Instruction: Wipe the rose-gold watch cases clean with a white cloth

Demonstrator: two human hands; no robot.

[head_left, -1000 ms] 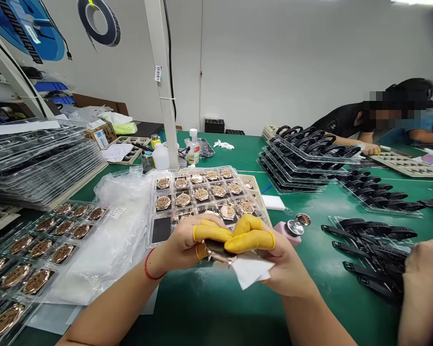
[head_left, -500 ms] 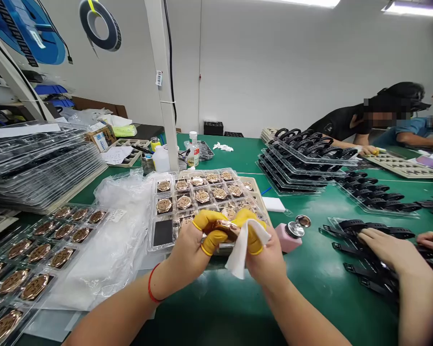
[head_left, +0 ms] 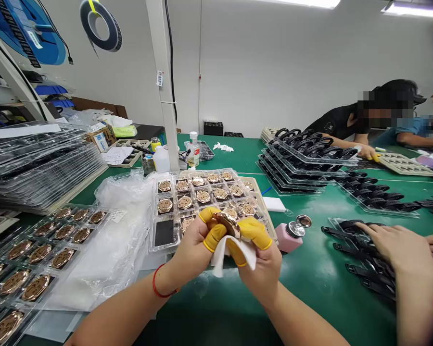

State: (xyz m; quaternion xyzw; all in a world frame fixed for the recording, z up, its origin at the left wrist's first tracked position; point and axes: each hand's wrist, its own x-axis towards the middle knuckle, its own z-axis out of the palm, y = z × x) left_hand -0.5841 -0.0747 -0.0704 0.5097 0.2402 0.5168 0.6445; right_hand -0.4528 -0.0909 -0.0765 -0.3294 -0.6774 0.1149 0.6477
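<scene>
My left hand (head_left: 193, 247), with yellow finger cots and a red string at the wrist, pinches a round rose-gold watch case (head_left: 228, 222), held tilted. My right hand (head_left: 261, 262), also in yellow finger cots, grips a white cloth (head_left: 219, 257) pressed against the underside of the case. Both hands are just above the near edge of a clear compartment tray (head_left: 152, 229). Similar rose-gold watch cases (head_left: 203, 196) fill most of its compartments; one at the front left shows only a black pad (head_left: 164, 233).
A pink pump bottle (head_left: 290, 235) with its metal lid raised stands right of the tray. Plastic film (head_left: 111, 245) and another tray of cases (head_left: 63, 232) lie left. Stacked trays of black straps (head_left: 303, 158) stand right, where a co-worker's hand (head_left: 400, 247) touches straps.
My hands have turned the watch case so its face tilts up more. The cloth has moved left and under the case. The co-worker's hand at right has shifted slightly.
</scene>
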